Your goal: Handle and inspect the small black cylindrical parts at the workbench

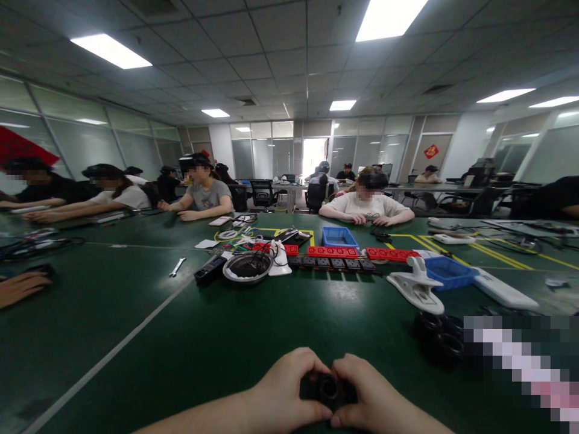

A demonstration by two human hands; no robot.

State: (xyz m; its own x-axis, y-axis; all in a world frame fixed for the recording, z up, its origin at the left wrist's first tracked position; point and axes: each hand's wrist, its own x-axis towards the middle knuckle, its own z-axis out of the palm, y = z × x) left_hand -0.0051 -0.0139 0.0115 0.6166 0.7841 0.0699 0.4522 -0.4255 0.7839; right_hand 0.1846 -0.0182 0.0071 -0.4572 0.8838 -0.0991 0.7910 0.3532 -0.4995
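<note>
Close in front of me, both hands are closed around a small black round part [329, 387] with a hollow, ring-like opening facing me. My left hand [292, 386] grips its left side, the thumb below and the index finger curled over the top. My right hand [368, 395] holds it from the right in the same way, so the fingertips nearly meet. The fingers hide much of the part, and its exact kind does not show. To the right of my hands, several black ring-shaped pieces [438, 337] lie together on the green table [203, 355].
Across the middle stand a metal bowl [248, 268], red socket strips [332, 251], a black socket strip [332, 264], two blue trays [447, 274] and a white clip base [418, 286]. A wrench [178, 267] lies left. Another person's hand [25, 288] rests at far left; co-workers sit opposite.
</note>
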